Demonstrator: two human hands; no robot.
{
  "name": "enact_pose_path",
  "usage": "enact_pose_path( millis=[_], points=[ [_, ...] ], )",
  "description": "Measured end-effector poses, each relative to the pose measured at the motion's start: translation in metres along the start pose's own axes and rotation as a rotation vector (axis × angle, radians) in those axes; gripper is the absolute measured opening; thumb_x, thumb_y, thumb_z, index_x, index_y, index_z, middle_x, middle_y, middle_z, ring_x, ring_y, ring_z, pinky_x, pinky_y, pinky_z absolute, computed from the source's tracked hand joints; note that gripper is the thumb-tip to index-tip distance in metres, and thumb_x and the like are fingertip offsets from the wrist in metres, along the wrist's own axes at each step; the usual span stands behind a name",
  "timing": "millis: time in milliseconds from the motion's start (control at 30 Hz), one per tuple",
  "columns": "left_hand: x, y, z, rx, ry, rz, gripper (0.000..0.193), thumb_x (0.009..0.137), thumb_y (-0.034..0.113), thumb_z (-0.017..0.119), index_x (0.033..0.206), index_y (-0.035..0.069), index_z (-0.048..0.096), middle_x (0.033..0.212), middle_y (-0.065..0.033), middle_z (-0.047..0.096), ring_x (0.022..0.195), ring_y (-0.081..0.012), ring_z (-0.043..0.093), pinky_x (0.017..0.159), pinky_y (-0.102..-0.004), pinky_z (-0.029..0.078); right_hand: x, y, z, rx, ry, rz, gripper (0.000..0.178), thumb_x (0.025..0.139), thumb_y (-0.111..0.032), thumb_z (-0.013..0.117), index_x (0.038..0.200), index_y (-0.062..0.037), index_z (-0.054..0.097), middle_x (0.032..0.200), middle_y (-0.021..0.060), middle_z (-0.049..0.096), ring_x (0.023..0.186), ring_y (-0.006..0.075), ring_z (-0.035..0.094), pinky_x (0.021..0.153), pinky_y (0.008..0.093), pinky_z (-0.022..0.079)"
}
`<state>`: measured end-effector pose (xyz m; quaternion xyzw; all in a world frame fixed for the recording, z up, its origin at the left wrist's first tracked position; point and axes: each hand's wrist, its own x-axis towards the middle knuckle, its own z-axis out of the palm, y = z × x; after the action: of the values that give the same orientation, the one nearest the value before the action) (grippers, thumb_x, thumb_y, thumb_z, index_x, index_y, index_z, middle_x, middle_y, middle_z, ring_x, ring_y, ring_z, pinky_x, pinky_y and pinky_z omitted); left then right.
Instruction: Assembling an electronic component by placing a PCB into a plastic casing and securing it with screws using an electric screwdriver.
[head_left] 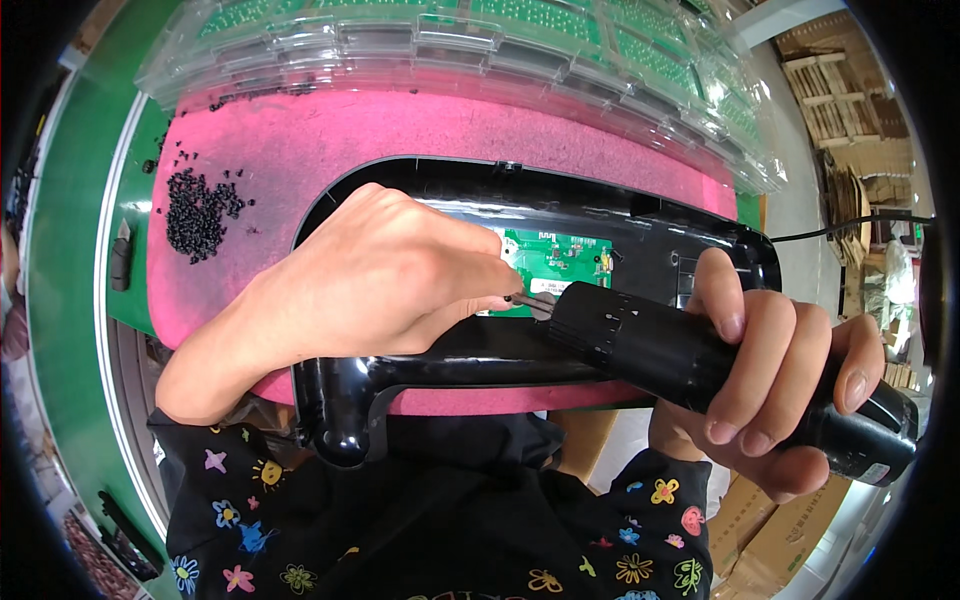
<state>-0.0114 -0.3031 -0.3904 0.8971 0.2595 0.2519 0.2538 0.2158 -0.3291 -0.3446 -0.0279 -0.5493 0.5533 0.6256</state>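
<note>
A black plastic housing (640, 225) lies on a pink foam mat (300, 150), with a green circuit board (560, 262) set inside it. My right hand (770, 375) grips a black electric screwdriver (650, 345) whose bit (525, 298) points left at the board. My left hand (370, 280) rests on the housing, its fingertips pinched around the bit's tip; whether a screw is between them is hidden.
A heap of small black screws (200, 212) lies on the mat's left part. Clear plastic trays (480, 45) of green boards stand along the far side. A green bench surface (70, 250) runs at the left. Cardboard boxes (780, 540) sit at the lower right.
</note>
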Motion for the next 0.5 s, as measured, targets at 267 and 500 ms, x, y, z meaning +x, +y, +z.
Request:
enact_pose_path(
  millis=[267, 500],
  points=[
    [0.001, 0.000, -0.001, 0.000, -0.097, -0.035, 0.013, 0.068, 0.003, 0.072, 0.080, 0.003, 0.067, 0.067, -0.0055, 0.062, 0.059, -0.0225, 0.062, 0.049, -0.0335, 0.047, -0.008, 0.009, -0.002, 0.044, -0.035, -0.078, 0.036, 0.086, -0.020, 0.074, 0.108, -0.0144, 0.046, 0.071, -0.0026, 0.060, 0.064, 0.0104, 0.058, 0.084, 0.0328, 0.031],
    [0.002, -0.001, 0.001, -0.164, -0.089, -0.054, 0.011, 0.070, 0.003, 0.070, 0.081, 0.004, 0.067, 0.068, -0.0063, 0.062, 0.060, -0.0253, 0.062, 0.049, -0.0353, 0.046, -0.006, 0.008, 0.000, 0.044, -0.054, -0.100, 0.035, 0.086, -0.018, 0.074, 0.108, -0.0142, 0.046, 0.071, -0.0028, 0.060, 0.064, 0.0102, 0.058, 0.084, 0.0329, 0.031]
  ],
)
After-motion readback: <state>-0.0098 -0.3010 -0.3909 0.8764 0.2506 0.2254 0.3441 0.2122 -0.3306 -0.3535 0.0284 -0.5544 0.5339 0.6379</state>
